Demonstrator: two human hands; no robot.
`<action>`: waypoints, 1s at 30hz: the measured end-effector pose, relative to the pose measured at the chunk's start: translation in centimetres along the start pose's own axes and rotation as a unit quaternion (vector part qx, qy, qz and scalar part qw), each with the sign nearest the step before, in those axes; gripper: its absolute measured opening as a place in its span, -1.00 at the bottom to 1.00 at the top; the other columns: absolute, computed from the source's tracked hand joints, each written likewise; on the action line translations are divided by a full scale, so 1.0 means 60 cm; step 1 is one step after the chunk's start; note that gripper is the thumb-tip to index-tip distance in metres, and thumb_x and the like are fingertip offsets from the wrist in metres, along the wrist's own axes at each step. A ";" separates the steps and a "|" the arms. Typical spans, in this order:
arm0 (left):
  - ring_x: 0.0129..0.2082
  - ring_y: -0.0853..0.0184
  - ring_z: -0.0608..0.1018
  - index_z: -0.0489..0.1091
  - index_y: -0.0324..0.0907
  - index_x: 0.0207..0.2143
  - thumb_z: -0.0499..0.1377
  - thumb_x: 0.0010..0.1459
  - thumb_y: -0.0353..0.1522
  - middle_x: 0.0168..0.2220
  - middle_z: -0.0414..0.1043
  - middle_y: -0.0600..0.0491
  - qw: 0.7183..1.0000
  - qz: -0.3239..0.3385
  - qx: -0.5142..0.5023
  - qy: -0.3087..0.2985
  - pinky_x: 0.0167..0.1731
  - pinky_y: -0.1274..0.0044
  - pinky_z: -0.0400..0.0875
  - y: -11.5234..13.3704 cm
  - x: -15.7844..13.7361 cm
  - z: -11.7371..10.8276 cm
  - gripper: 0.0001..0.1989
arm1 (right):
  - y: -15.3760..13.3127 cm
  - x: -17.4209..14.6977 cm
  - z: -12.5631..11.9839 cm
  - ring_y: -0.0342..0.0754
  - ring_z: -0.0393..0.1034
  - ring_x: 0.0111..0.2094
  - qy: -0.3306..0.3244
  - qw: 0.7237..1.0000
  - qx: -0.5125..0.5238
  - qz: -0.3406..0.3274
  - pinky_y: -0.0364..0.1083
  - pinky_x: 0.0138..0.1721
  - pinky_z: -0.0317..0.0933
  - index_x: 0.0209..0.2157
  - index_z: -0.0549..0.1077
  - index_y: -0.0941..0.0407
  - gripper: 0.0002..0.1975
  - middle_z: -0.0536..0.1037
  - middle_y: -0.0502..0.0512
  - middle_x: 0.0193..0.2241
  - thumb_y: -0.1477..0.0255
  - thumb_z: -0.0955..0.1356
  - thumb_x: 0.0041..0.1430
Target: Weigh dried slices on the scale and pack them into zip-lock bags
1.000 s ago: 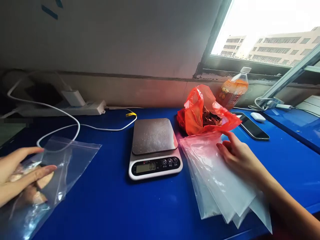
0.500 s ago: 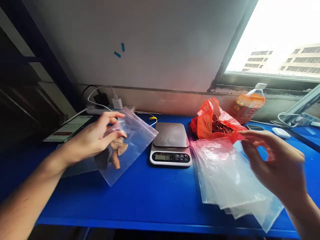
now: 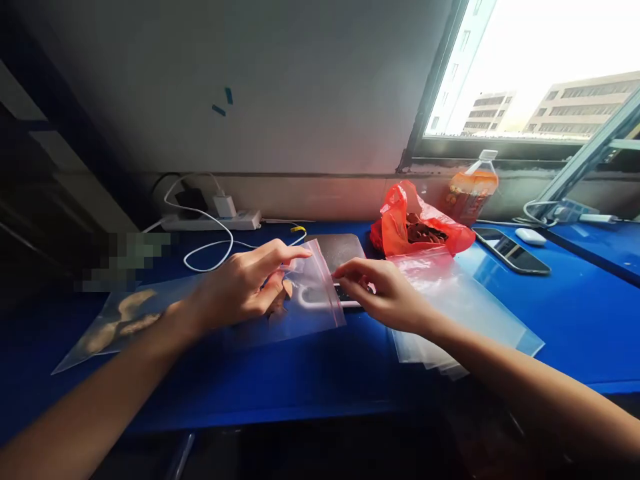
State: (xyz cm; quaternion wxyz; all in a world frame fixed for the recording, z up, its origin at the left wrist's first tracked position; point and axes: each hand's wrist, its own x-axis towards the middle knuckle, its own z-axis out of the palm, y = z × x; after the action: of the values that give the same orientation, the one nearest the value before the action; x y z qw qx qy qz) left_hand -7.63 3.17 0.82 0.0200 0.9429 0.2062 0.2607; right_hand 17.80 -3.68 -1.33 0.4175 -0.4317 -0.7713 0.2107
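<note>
My left hand (image 3: 253, 280) pinches a clear zip bag (image 3: 315, 320) with brown dried pieces (image 3: 280, 303) inside, holding it over the front of a kitchen scale (image 3: 343, 248). At the bag's zip edge, the fingertips of my right hand (image 3: 383, 287) are pinched together on the plastic. The scale's display is mostly covered by the bag and my fingers. Under my left forearm lies another clear bag (image 3: 173, 293) with pale brown pieces in it. Several flat, clear zip bags (image 3: 470, 313) are fanned out beneath my right forearm.
Behind the flat bags stands an open red plastic bag (image 3: 395, 217) of dark brown pieces (image 3: 423, 230). A drink bottle (image 3: 473, 193) is by the wall. To the right lie a phone (image 3: 515, 252) and a white case (image 3: 531, 237). A power strip (image 3: 245, 220) with a white cable sits back left.
My right hand has moved left from beside the red bag to the zip edge. The held bag has shifted right, over the scale's front. The view has also turned.
</note>
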 end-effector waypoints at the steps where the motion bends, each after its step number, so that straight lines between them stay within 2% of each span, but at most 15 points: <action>1: -0.41 0.40 0.51 0.25 -0.04 0.15 0.02 0.18 -0.55 -0.22 0.42 0.07 1.000 0.007 -0.001 0.005 -0.34 0.55 0.43 0.003 0.000 0.000 -0.50 | -0.002 -0.003 0.000 -0.20 0.31 -0.48 -0.011 1.000 0.013 0.005 -0.21 -0.48 0.14 -0.29 0.48 0.18 -0.86 0.51 0.01 -0.46 0.46 0.29 0.23; 8: -0.34 0.30 0.55 0.28 0.01 0.14 0.08 0.14 -0.56 -0.14 0.47 0.02 0.998 0.039 0.011 0.037 -0.34 0.47 0.45 0.012 0.005 -0.001 -0.47 | -0.004 -0.004 0.006 -0.15 0.36 -0.41 -0.032 0.993 0.094 0.066 -0.17 -0.40 0.24 -0.28 0.47 0.18 -0.82 0.50 0.02 -0.41 0.37 0.29 0.25; 12: -0.35 0.31 0.53 0.25 0.02 0.17 0.05 0.16 -0.57 -0.15 0.45 0.03 0.998 0.058 0.026 0.027 -0.33 0.47 0.44 0.013 0.001 -0.003 -0.45 | -0.007 -0.007 0.010 -0.17 0.33 -0.44 -0.049 0.993 0.082 0.071 -0.18 -0.45 0.19 -0.29 0.47 0.18 -0.81 0.50 0.01 -0.45 0.36 0.29 0.24; 17: -0.35 0.31 0.53 0.22 0.01 0.18 0.02 0.15 -0.58 -0.12 0.45 0.01 0.996 0.070 0.043 0.015 -0.33 0.47 0.44 0.017 0.002 0.001 -0.43 | -0.011 -0.015 0.020 -0.19 0.31 -0.50 -0.023 0.999 -0.031 0.035 -0.19 -0.44 0.13 -0.31 0.47 0.16 -0.88 0.49 -0.03 -0.51 0.53 0.31 0.09; 21: -0.28 0.28 0.54 0.23 -0.07 0.15 0.02 0.16 -0.59 -0.13 0.46 -0.03 0.994 0.096 0.043 0.004 -0.29 0.47 0.45 0.028 0.008 0.007 -0.49 | -0.013 -0.022 0.030 -0.14 0.35 -0.45 -0.005 0.996 -0.084 0.023 -0.14 -0.38 0.15 -0.31 0.46 0.15 -0.87 0.52 0.01 -0.46 0.49 0.33 0.06; 27: -0.31 0.34 0.53 0.25 -0.15 0.12 0.03 0.18 -0.61 -0.17 0.46 -0.01 0.993 0.108 0.037 0.014 -0.32 0.52 0.41 0.034 0.012 0.015 -0.53 | -0.009 -0.020 0.040 -0.14 0.31 -0.45 0.026 0.996 -0.078 0.026 -0.12 -0.41 0.13 -0.43 0.39 0.12 -0.88 0.47 0.01 -0.49 0.38 0.32 0.15; 29: -0.33 0.34 0.52 0.26 -0.14 0.12 0.04 0.18 -0.59 -0.19 0.46 0.01 0.991 0.117 0.054 0.017 -0.31 0.51 0.40 0.035 0.012 0.017 -0.54 | -0.005 -0.019 0.043 -0.14 0.33 -0.43 0.048 0.997 -0.045 0.043 -0.12 -0.39 0.17 -0.36 0.36 0.11 -0.93 0.47 0.01 -0.46 0.41 0.32 0.14; 30: -0.34 0.34 0.51 0.26 -0.12 0.11 0.04 0.18 -0.60 -0.20 0.47 0.02 0.990 0.123 0.065 0.016 -0.31 0.50 0.40 0.036 0.012 0.018 -0.54 | -0.004 -0.019 0.045 -0.14 0.34 -0.43 0.063 0.996 -0.014 0.054 -0.12 -0.39 0.19 -0.28 0.33 0.11 -0.89 0.46 0.00 -0.44 0.42 0.32 0.13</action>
State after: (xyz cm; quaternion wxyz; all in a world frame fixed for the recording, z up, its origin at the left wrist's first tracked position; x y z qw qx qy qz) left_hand -5.72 1.54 0.57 -0.0766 0.9561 0.1055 0.2624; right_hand 15.77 -4.67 -3.25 0.4470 -0.4907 -0.7223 0.1944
